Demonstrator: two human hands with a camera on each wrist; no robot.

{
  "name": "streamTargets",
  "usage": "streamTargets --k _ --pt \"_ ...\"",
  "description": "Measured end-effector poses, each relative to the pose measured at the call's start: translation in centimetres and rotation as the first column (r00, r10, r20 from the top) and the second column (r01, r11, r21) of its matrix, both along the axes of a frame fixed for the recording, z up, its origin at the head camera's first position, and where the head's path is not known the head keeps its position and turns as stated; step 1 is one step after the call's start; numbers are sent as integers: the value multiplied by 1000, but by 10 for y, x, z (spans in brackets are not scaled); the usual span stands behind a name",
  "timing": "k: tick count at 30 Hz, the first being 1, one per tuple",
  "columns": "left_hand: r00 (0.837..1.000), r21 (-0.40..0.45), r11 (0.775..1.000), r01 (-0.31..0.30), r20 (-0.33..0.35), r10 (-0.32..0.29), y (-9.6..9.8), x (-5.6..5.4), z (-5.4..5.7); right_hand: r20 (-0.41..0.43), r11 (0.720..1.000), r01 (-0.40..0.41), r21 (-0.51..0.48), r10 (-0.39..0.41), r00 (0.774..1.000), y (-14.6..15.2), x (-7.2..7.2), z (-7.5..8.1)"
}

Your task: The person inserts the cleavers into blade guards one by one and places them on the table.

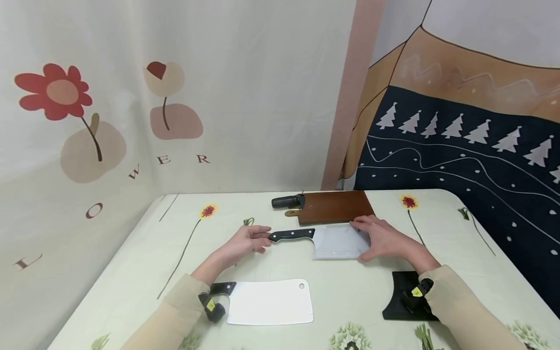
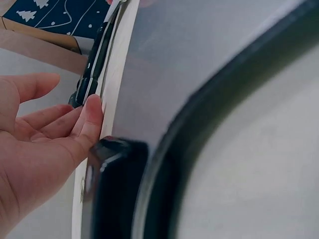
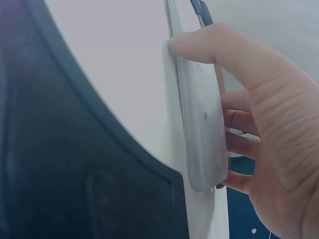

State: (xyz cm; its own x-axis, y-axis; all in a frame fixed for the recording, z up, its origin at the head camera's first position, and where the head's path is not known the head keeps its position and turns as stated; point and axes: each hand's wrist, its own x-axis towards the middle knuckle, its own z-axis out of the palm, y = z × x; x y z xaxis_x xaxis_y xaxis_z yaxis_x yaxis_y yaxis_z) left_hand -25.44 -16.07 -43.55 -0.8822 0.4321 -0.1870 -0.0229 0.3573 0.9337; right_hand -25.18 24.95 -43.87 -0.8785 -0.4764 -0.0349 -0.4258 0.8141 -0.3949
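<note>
A cleaver with a black riveted handle lies crosswise mid-table. A whitish, translucent cover encloses its blade. My right hand grips the covered blade's right end, thumb at the near edge and fingers along the far edge. In the right wrist view, the thumb presses the rim of the cover. My left hand is at the handle's left end, its fingers loosely extended with the tips right at the butt. A second cleaver with a bare, wide blade lies nearer, its black handle partly under my left wrist.
Behind the covered cleaver lies a flat brown sheath with a small tab and a black round handle at its left. A black piece with curved edges lies under my right wrist. Printed curtains stand behind the table.
</note>
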Motion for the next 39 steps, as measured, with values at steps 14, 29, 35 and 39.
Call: streamTargets --k 14,29,35,39 --pt "1000 -35 999 28 1 -28 -4 4 -1 84 998 -4 -58 9 996 1 3 5" --pt "987 -89 995 43 -153 -56 -46 20 23 68 991 64 -119 -56 996 28 32 36" --pt "947 -175 983 54 -303 -106 -63 44 31 49 988 88 -125 -83 995 51 54 47" --pt "930 -213 977 24 -354 -100 -77 63 35 22 988 105 -112 -103 994 72 69 49"
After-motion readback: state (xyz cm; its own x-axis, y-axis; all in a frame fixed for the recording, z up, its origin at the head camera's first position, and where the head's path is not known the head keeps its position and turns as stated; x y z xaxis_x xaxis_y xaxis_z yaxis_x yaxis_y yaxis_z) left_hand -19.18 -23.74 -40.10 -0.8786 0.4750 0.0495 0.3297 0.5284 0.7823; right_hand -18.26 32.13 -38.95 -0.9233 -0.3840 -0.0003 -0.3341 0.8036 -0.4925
